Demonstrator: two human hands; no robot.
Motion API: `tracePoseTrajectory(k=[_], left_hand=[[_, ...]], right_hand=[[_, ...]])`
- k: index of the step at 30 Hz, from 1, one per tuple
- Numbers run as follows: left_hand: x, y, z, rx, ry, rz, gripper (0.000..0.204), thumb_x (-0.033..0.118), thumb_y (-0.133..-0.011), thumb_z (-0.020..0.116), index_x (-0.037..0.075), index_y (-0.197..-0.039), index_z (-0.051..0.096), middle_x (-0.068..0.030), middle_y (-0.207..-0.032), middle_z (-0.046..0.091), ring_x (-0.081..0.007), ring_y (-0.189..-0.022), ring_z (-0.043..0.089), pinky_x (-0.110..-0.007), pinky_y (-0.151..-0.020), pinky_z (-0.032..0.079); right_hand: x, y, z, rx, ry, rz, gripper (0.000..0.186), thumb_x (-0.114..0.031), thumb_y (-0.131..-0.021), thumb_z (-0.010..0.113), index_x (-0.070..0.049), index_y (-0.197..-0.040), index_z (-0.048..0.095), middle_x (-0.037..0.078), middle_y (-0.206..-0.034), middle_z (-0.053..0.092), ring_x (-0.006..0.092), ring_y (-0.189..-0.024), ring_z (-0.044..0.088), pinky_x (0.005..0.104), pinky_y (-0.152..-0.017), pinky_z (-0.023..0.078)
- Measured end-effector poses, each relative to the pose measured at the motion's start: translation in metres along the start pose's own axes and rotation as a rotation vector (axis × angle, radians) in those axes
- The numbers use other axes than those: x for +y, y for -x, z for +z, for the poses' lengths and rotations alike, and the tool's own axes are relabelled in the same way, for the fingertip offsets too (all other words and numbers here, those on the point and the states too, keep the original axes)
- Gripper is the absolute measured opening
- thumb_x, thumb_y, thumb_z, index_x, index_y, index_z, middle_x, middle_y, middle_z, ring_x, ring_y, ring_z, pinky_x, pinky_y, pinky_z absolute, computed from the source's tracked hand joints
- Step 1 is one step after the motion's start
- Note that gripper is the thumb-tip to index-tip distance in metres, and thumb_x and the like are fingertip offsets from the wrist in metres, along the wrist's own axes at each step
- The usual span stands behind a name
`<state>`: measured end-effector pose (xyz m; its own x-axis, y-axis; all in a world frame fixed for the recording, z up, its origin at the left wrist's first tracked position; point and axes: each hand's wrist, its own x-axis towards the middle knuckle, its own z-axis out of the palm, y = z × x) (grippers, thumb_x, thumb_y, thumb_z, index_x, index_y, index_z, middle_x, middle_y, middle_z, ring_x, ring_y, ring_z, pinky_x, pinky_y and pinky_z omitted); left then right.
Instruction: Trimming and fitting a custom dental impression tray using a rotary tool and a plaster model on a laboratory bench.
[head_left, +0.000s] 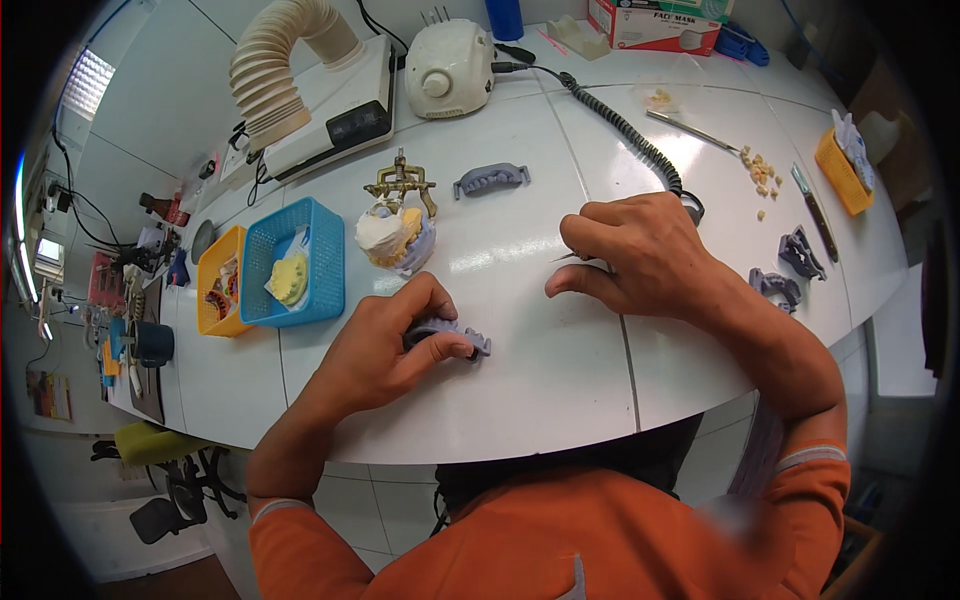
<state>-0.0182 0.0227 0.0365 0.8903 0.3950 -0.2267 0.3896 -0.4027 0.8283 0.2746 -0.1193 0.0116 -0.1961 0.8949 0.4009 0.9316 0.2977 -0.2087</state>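
Left hand (395,345) clenched on grey dental tray (455,335); right hand (640,255) pinching small tool (566,257). Next: steady aim onto tray.

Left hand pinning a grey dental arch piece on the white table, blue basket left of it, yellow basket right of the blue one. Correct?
Not quite. The head view shows the yellow basket to the left of the blue basket, not the right. The rest holds: the left hand holds a grey dental arch piece on the white table, with the blue basket to its left.
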Motion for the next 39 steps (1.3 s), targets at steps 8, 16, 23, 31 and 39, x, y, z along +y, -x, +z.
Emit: tracePoseTrajectory(k=[8, 16, 23, 31, 39], left_hand=[[-0.021, -0.001, 0.020, 0.095, -0.157, 0.492, 0.051, 0.019, -0.089, 0.092, 0.009, -0.117, 0.051, -0.0102, -0.107, 0.064, -0.0251, -0.091, 0.064, -0.036, -0.079, 0.054], [-0.024, -0.008, 0.027, 0.204, -0.145, 0.565, 0.048, 0.013, -0.091, 0.089, 0.009, -0.116, 0.049, -0.0097, -0.105, 0.060, -0.0245, -0.089, 0.061, -0.037, -0.076, 0.053], [-0.029, -0.005, 0.032, 0.192, -0.072, 0.496, 0.043, 0.014, -0.096, 0.084, 0.007, -0.119, 0.049, -0.0095, -0.106, 0.058, -0.0240, -0.086, 0.060, -0.037, -0.070, 0.053], [-0.030, -0.007, 0.041, 0.150, 0.033, 0.509, 0.042, 0.014, -0.099, 0.081, 0.007, -0.122, 0.046, -0.0106, -0.108, 0.057, -0.0235, -0.088, 0.062, -0.038, -0.074, 0.054], [-0.030, -0.007, 0.044, 0.087, 0.100, 0.460, 0.038, 0.014, -0.103, 0.077, 0.006, -0.121, 0.044, -0.0113, -0.107, 0.056, -0.0224, -0.089, 0.060, -0.036, -0.081, 0.051]], right_hand=[[-0.010, -0.002, 0.005, -0.073, 0.015, 0.094, 0.021, -0.031, -0.106, 0.069, -0.010, -0.109, 0.066, 0.009, -0.086, 0.065, 0.0274, -0.078, 0.068, 0.0415, -0.076, 0.053], [-0.007, -0.004, 0.016, -0.011, 0.035, -0.005, 0.022, -0.023, -0.095, 0.081, -0.011, -0.109, 0.069, 0.007, -0.099, 0.061, 0.0250, -0.100, 0.061, 0.0411, -0.091, 0.047], [-0.032, -0.012, 0.000, 0.212, -0.298, -0.252, 0.048, -0.020, -0.076, 0.095, -0.007, -0.119, 0.077, 0.009, -0.099, 0.068, 0.0255, -0.084, 0.069, 0.0380, -0.070, 0.058], [-0.037, -0.006, 0.018, 0.143, -0.457, -0.330, 0.043, -0.003, -0.082, 0.090, -0.010, -0.123, 0.081, 0.008, -0.098, 0.071, 0.0199, -0.077, 0.072, 0.0328, -0.060, 0.058], [-0.037, -0.006, 0.017, 0.156, -0.535, -0.352, 0.023, 0.001, -0.083, 0.088, -0.005, -0.102, 0.077, 0.008, -0.089, 0.073, 0.0211, -0.074, 0.074, 0.0319, -0.059, 0.057]])
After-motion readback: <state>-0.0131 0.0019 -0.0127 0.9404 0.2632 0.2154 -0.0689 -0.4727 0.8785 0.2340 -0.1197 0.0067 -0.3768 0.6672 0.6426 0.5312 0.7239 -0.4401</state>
